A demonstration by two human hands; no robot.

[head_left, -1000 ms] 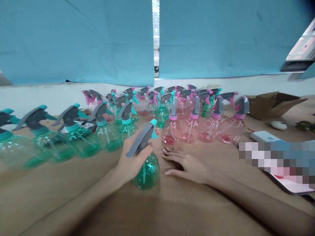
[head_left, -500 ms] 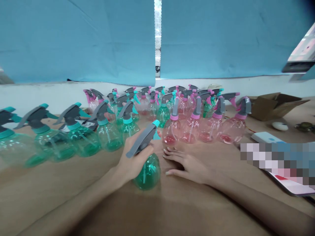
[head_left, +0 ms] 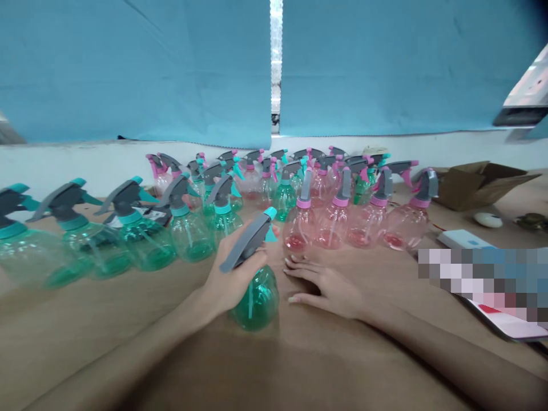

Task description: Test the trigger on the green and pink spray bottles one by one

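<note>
My left hand [head_left: 237,274] is wrapped round the neck of a green spray bottle [head_left: 257,302] with a grey and turquoise trigger head. The bottle is see-through, with a dip tube showing inside, and its nozzle points away to the right. My right hand [head_left: 327,285] lies on the table with its fingers stretched out, holding nothing. Just beyond its fingertips stands a pink spray bottle [head_left: 298,231], first in a row of several pink ones. To the left runs a row of green spray bottles [head_left: 148,245] with grey heads.
More green and pink spray bottles [head_left: 285,197] crowd the back of the table [head_left: 325,365]. At the right are an open cardboard box [head_left: 475,185], a white computer mouse [head_left: 488,220], a white box [head_left: 466,240] and a partly blurred flat device [head_left: 514,328]. Blue curtains [head_left: 137,68] hang behind.
Almost nothing differs. The left hand keeps its hold on the green spray bottle, and the right hand stays flat in the same place.
</note>
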